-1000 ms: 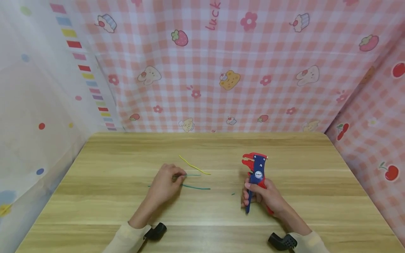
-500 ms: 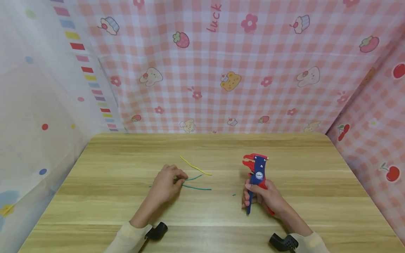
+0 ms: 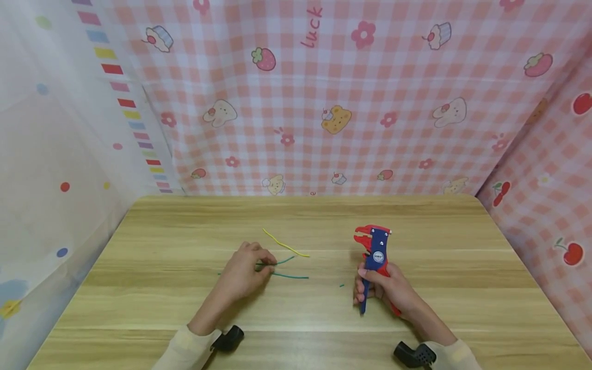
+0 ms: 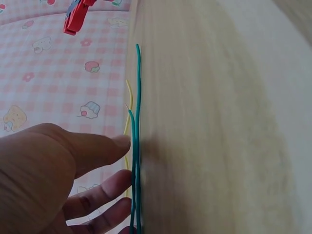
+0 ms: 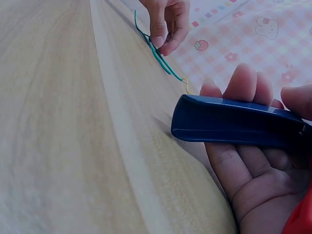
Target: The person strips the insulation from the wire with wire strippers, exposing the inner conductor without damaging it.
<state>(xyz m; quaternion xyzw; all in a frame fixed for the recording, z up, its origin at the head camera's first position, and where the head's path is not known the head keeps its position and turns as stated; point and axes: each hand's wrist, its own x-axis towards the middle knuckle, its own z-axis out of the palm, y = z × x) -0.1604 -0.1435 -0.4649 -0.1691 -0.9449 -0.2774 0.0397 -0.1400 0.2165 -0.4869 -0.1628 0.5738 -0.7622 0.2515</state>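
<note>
In the head view my left hand (image 3: 244, 268) is low over two green wires, its thumb and index fingertip slightly apart. The upper green wire (image 3: 285, 260) passes beside the fingertips; in the left wrist view its end looks thin and bare. The lower green wire (image 3: 293, 277) lies on the wood, partly hidden under the hand. Behind them is a yellow wire (image 3: 285, 244). My right hand (image 3: 395, 290) grips the handles of a red and blue wire stripper (image 3: 379, 246), its red head pointing up and left, its jaws apart.
A tiny green offcut (image 3: 341, 285) sits on the wooden table (image 3: 305, 318) between the hands. Patterned cloth (image 3: 296, 103) hangs behind the table's far edge and along both sides.
The upper green wire has come down towards the lower one. My left thumb and index finger have spread apart, the thumb moving slightly right. The right hand keeps its grip on the wire stripper.
</note>
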